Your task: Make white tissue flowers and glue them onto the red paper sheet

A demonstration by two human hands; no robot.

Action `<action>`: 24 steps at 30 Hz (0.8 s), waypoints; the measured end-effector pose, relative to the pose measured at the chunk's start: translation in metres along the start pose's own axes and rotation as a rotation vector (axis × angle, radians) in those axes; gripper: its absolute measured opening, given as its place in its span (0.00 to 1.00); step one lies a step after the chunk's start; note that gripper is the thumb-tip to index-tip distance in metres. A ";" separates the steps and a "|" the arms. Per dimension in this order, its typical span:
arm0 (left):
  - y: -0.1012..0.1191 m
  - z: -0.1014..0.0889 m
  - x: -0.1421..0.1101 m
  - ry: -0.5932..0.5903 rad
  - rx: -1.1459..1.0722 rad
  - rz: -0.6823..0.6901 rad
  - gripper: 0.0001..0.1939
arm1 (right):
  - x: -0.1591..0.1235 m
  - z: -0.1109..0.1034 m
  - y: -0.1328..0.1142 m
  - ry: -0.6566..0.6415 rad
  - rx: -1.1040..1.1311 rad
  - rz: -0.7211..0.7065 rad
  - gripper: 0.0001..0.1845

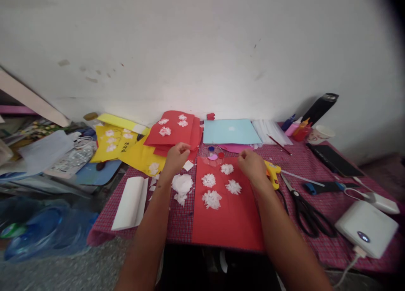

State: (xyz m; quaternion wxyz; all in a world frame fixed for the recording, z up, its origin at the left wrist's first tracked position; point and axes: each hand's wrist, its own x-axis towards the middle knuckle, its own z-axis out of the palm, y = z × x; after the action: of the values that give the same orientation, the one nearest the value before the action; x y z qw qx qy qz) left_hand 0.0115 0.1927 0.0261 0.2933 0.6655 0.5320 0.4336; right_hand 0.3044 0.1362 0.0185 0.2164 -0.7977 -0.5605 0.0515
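Left hand and right hand, both curled, whether gripping anything I cannot tell remotely, flank the red rectangular paper sheet, four white crumpled-paper flowers placed, near portion undecorated.

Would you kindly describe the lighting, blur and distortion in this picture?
Head view: light brightest low on the white wall, faint shadow beside the black cylindrical flask; head view: dark upper-right corner, stretched edges, blue plastic container at left blurred.
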 end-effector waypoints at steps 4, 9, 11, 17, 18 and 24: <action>-0.001 -0.008 -0.016 -0.216 0.593 0.081 0.10 | -0.001 0.000 -0.002 0.002 0.083 0.000 0.21; -0.005 -0.006 -0.028 -0.293 0.872 0.085 0.08 | -0.001 0.004 -0.005 -0.011 0.083 -0.031 0.16; -0.007 -0.004 -0.029 -0.307 0.876 0.096 0.08 | -0.001 0.005 -0.006 -0.016 0.080 -0.043 0.14; -0.015 -0.004 -0.026 -0.303 0.677 0.082 0.02 | -0.003 0.007 -0.006 -0.010 0.118 -0.083 0.13; -0.016 -0.004 -0.026 -0.298 0.623 0.054 0.03 | -0.003 0.007 -0.007 -0.007 0.121 -0.083 0.13; -0.014 -0.012 -0.024 -0.177 0.254 -0.046 0.07 | -0.005 0.008 -0.009 -0.011 0.174 -0.117 0.12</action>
State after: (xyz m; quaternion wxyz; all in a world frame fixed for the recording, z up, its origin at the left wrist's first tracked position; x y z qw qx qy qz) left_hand -0.0068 0.1720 0.0134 0.2625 0.7204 0.5699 0.2955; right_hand 0.2921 0.1364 0.0143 0.2843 -0.7415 -0.6008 0.0915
